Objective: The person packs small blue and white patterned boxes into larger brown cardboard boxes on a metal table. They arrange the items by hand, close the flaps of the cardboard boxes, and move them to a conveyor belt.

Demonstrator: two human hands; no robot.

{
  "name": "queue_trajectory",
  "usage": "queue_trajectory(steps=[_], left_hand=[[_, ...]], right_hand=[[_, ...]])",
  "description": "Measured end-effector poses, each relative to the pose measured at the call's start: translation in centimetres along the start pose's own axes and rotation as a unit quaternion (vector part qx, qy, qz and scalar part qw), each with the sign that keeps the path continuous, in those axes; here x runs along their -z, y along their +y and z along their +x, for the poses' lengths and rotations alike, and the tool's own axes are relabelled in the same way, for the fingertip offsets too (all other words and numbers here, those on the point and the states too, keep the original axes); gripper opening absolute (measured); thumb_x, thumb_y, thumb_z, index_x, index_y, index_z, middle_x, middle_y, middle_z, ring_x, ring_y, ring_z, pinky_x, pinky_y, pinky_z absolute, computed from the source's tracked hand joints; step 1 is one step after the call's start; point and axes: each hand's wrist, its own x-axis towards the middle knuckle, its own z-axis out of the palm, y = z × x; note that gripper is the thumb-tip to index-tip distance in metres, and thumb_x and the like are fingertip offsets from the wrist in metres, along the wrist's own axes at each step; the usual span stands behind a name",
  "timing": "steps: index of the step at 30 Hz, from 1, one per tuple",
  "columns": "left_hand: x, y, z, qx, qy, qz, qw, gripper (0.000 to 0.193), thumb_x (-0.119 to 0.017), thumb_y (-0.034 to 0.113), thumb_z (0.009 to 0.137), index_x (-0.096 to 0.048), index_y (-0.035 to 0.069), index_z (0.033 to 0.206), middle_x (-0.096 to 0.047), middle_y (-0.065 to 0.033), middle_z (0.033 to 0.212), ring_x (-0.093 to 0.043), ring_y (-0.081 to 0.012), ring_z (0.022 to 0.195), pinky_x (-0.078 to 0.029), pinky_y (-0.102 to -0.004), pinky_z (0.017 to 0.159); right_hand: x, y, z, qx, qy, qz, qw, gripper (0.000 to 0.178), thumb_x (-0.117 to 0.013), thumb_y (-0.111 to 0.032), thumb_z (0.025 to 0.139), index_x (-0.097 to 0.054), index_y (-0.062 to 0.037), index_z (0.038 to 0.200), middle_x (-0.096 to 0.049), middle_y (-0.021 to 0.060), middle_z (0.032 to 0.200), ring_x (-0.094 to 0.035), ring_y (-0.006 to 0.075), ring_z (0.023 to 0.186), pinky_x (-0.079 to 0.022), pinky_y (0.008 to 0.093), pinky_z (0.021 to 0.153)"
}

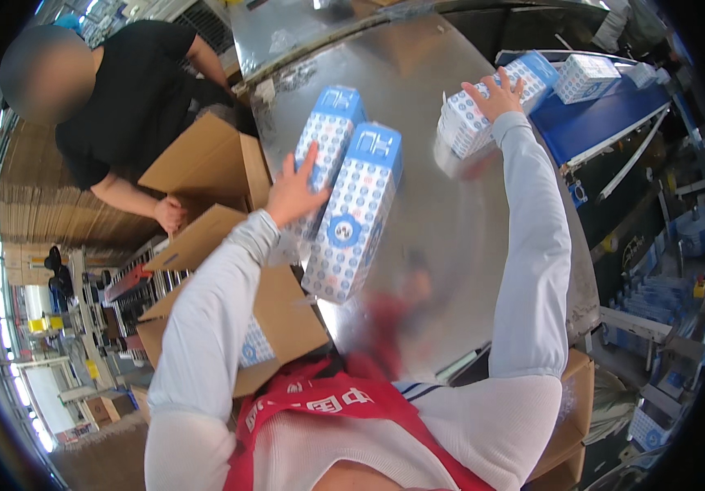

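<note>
Two tall blue-and-white patterned cartons lie side by side on the metal table: the left carton and the right carton, which reaches nearer to me. My left hand rests on the left carton with fingers spread, its thumb by the right one; it covers part of the left carton. At the far right, a similar carton sits at the table's edge by the conveyor. My right hand grips it from above, fingers across its top. Behind that carton, another blue-topped one shows on the belt side.
The blue conveyor belt carries one more carton. An open cardboard box stands left of the table with a patterned carton inside. A co-worker in black holds a box flap at the left. Stacked flat cardboard lies beyond.
</note>
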Motion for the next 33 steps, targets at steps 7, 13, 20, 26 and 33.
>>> queue_trajectory(steps=[7,13,20,26,33], left_hand=[[2.2,5.2,-6.5,0.066,-0.063,-0.105,0.990,0.092,-0.065,0.039,0.075,-0.017,0.032,0.153,-0.048,-0.0212,0.116,-0.060,-0.0417,0.094,-0.050,-0.0456,0.083],[4.2,8.7,-18.9,-0.029,-0.165,-0.210,0.963,0.095,-0.069,0.031,0.080,-0.012,0.010,0.154,-0.043,-0.0261,0.131,-0.056,-0.0414,0.111,-0.047,-0.0406,0.093],[0.1,5.2,-15.9,0.214,-0.429,-0.502,0.720,0.085,-0.071,0.045,0.084,-0.033,-0.004,0.142,-0.050,-0.0172,0.137,-0.050,-0.0240,0.124,-0.040,-0.0352,0.103],[2.0,4.1,-14.8,0.176,-0.461,-0.506,0.707,0.080,-0.077,0.039,0.079,-0.042,-0.001,0.139,-0.055,-0.0159,0.131,-0.051,-0.0249,0.123,-0.037,-0.0372,0.107],[5.9,2.5,-21.0,0.130,-0.344,-0.637,0.677,0.077,-0.074,0.034,0.083,-0.036,0.002,0.143,-0.050,-0.0114,0.138,-0.047,-0.0219,0.127,-0.038,-0.0363,0.105]], right_hand=[[-2.7,-8.7,-30.7,0.283,0.052,0.228,0.930,0.057,-0.064,-0.011,0.084,-0.044,-0.0068,0.138,-0.045,0.0133,0.142,-0.036,0.0378,0.136,-0.032,0.0483,0.111],[2.2,-10.1,-49.9,-0.249,0.034,0.670,0.698,0.071,-0.048,-0.005,0.095,-0.006,0.0026,0.152,-0.022,0.0205,0.155,-0.030,0.0277,0.139,-0.021,0.0360,0.114],[0.1,-1.1,-47.5,-0.245,-0.295,0.558,0.736,0.059,-0.052,-0.040,0.097,-0.046,0.0076,0.131,-0.060,0.0164,0.122,-0.055,0.0215,0.113,-0.043,0.0340,0.097],[-1.4,0.3,-46.6,-0.152,-0.314,0.566,0.747,0.065,-0.058,-0.049,0.093,-0.051,0.0066,0.126,-0.062,0.0134,0.119,-0.058,0.0213,0.106,-0.047,0.0346,0.090],[1.9,-4.7,-50.2,-0.123,-0.157,0.651,0.732,0.066,-0.073,-0.043,0.081,-0.052,0.0020,0.124,-0.063,0.0081,0.113,-0.058,0.0195,0.105,-0.047,0.0344,0.090]])
